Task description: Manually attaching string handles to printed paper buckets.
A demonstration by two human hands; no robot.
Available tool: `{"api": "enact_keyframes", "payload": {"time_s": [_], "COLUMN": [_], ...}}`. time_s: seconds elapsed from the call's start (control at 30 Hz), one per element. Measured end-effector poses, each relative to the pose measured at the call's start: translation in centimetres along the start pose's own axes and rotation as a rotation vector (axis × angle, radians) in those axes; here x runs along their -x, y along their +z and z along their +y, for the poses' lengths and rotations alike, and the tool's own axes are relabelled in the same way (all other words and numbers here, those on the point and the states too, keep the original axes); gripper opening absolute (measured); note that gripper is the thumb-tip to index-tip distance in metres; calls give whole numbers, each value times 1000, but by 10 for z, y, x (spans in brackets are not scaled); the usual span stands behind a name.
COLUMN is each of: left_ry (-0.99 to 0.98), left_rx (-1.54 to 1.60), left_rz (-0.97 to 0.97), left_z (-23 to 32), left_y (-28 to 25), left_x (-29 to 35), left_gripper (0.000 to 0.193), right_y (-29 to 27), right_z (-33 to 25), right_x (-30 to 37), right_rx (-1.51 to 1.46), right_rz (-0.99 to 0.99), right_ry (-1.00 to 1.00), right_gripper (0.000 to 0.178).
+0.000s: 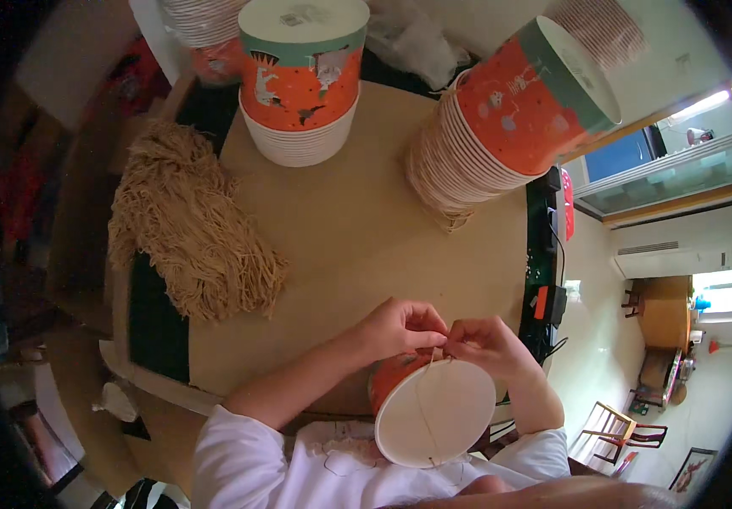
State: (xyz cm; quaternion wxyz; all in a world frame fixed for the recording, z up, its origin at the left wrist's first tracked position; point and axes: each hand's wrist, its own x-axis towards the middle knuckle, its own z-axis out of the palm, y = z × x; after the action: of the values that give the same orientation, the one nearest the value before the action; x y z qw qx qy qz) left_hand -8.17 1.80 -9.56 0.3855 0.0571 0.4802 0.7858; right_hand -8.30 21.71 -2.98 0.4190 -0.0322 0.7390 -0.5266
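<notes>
Close to my body is an orange paper bucket [389, 373], tilted so that its white round end [459, 416] faces me. A thin tan string [423, 407] runs across that end from the far rim to the near one. My left hand [404, 329] and my right hand [486, 343] meet at the far rim, fingertips pinched together on the string. The fingers partly cover the string's upper end, so a knot or loop there cannot be made out.
A thick bundle of tan strings [192, 220] lies on the brown board [340, 246] at the left. Stacked orange-and-green paper buckets [306, 85] stand at the back, with another stack [502, 110] leaning to the right. A power strip [550, 301] with cords lines the right edge.
</notes>
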Motion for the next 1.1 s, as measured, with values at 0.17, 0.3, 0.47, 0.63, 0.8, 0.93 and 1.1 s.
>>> {"api": "enact_keyframes", "payload": {"time_s": [0.17,0.3,0.47,0.63,0.8,0.93,1.1], "left_ry": [82,102,58,39,46,-52,84], "left_rx": [34,-54,-46,136,-4,-51,-46], "left_rz": [-13,7,6,57,60,30,64], "left_z": [-3,-6,1,-1,2,0,-12], "left_y": [-2,-7,-6,-7,-6,-6,-4], "left_x": [-2,-1,4,5,6,-1,-5], "left_gripper": [8,9,12,15,18,16,12], "right_y": [-1,-5,2,-1,-1,0,1], "right_z": [-1,2,-8,-3,0,2,1], "right_x": [-1,-1,-4,-6,-5,-6,-5], "right_rx": [17,10,8,72,51,44,100], "right_rz": [0,-29,-20,35,52,72,97], "right_ry": [17,3,-42,-59,-90,-105,-75], "right_gripper": [13,13,10,7,7,7,4]}}
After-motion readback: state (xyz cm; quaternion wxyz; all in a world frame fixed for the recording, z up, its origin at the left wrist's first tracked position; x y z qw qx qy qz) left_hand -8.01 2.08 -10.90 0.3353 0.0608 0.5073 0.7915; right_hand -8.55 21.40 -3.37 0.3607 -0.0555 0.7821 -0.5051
